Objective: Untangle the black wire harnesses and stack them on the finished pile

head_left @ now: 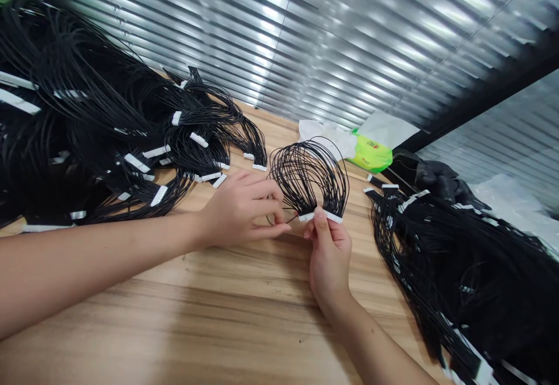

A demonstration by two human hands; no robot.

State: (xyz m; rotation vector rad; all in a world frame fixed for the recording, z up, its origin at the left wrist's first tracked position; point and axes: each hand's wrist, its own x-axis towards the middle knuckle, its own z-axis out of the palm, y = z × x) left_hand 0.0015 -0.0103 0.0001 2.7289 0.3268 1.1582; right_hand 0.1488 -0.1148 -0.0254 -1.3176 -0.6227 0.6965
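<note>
Pinching a white connector [334,217] of black wires [308,178], right hand [331,260] clamped on it, left hand [240,210] curled, hold unclear.

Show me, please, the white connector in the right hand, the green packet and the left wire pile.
White connector [334,218]: head view, its right end.
Green packet [371,155]: head view, its middle.
Left wire pile [78,105]: head view, black wires near its middle.

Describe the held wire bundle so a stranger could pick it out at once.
On the wooden table, a black wire heap lies left, another right. Between them, the right hand pinches a white connector strip. Its small fan of looped black wires stands apart, far smaller than either heap.
</note>
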